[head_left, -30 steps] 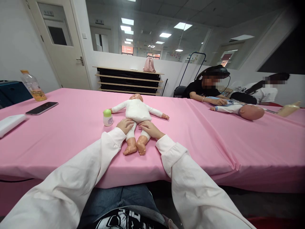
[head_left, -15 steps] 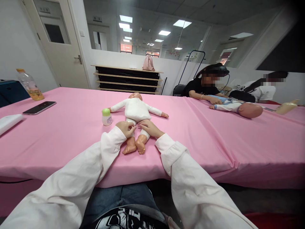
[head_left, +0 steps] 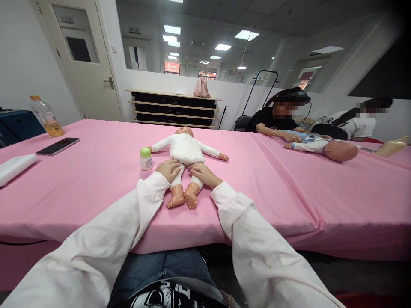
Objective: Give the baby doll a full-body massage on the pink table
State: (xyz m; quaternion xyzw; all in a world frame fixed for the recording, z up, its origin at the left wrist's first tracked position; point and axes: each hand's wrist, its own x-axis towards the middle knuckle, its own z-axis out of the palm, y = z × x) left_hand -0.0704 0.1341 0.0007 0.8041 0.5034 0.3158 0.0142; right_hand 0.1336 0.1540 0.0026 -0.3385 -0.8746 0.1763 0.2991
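A baby doll (head_left: 185,149) with a white cloth body lies on its back on the pink-covered table, its bare feet toward me and arms spread. My left hand (head_left: 169,170) rests on the doll's thigh at the left, fingers laid out flat over it. On the other thigh lies my right hand (head_left: 204,173), its fingers stretched out toward the doll's middle. Neither hand grips anything. Just left of the doll, near my left hand, a small white bottle with a green cap (head_left: 146,159) stands upright.
At the left are a phone (head_left: 58,146), a white box-like object (head_left: 16,169) and a drink bottle (head_left: 48,117). At the right, a co-worker (head_left: 272,119) handles another doll (head_left: 340,149), near a pump bottle (head_left: 390,146). The table's front edge (head_left: 192,239) is close to me.
My left hand has moved slightly up the doll's thigh, and its curled fingers have flattened out. My right hand stays almost in place. The view has shifted slightly.
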